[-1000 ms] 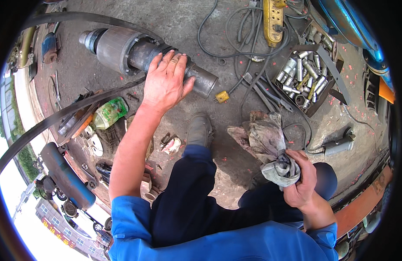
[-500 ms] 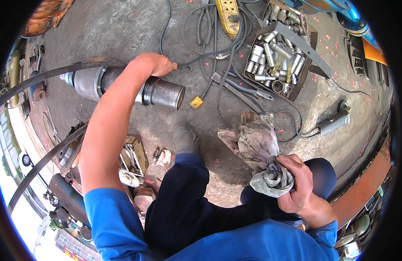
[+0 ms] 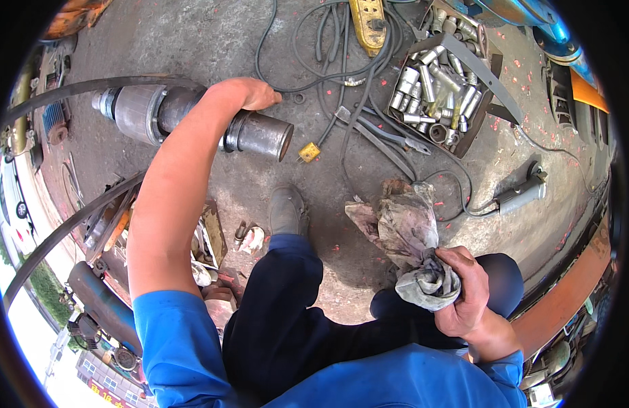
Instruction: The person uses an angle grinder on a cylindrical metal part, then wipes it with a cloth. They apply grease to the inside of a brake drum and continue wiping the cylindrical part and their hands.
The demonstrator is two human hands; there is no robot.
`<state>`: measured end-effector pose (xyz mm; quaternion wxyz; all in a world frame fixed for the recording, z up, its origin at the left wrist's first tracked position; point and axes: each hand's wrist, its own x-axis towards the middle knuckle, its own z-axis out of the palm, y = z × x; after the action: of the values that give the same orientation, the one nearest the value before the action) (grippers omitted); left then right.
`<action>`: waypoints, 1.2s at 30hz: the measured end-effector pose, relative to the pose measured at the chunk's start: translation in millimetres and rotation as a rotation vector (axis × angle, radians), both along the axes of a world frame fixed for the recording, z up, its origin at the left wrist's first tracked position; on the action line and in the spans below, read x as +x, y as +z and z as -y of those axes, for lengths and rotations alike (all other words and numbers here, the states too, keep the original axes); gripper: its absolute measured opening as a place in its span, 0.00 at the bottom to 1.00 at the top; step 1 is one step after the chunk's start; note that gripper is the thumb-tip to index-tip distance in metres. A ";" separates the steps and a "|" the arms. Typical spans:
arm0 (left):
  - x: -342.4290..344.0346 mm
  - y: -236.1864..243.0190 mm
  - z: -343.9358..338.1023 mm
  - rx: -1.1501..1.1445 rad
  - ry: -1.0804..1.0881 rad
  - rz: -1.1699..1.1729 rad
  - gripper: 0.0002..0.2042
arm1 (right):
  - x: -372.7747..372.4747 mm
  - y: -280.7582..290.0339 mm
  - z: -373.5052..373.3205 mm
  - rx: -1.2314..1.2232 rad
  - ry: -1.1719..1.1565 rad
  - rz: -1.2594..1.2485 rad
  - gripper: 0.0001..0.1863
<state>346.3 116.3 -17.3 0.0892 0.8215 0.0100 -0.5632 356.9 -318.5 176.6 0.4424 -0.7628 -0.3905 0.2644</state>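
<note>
My right hand (image 3: 467, 289) grips a dirty grey rag (image 3: 426, 282), bunched in the fist, with its loose stained end hanging out over the floor. My left arm reaches across a thick steel cylinder (image 3: 263, 136) lying on its side. At its far side my left hand (image 3: 250, 94) has curled fingers; whatever they hold, if anything, is hidden. A black flexible strip (image 3: 90, 88) runs in from the left and passes out of sight behind my left forearm. A second black length (image 3: 76, 217) also disappears behind that arm.
A metal box of sockets (image 3: 433, 88) stands at the far right, beside a yellow power strip (image 3: 369, 24) and tangled cables. Pliers (image 3: 399, 139), a yellow plug (image 3: 309, 151) and an angle grinder (image 3: 522, 190) lie on the floor. A tray (image 3: 211, 234) sits left of my boot (image 3: 288, 209).
My view has shifted slightly. My left hand stays at the cylinder's far side with its fingers a little more extended. The rag remains in my right hand.
</note>
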 end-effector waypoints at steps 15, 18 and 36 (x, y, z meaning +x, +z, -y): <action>-158.6 61.4 49.8 0.454 0.324 1.230 0.25 | -34.0 -3.6 -33.5 -0.086 0.167 0.069 0.23; -184.0 61.3 68.7 0.472 0.486 1.245 0.30 | -36.3 -0.4 -30.6 -0.123 0.179 0.068 0.23; -237.5 -4.2 107.2 -1.043 2.625 1.309 0.31 | -86.4 6.0 -24.0 -0.178 0.169 0.087 0.23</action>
<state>108.8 9.1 -21.5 0.7555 0.2103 0.4665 0.4091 270.4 -294.5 182.6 0.3319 -0.7742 -0.4471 0.3011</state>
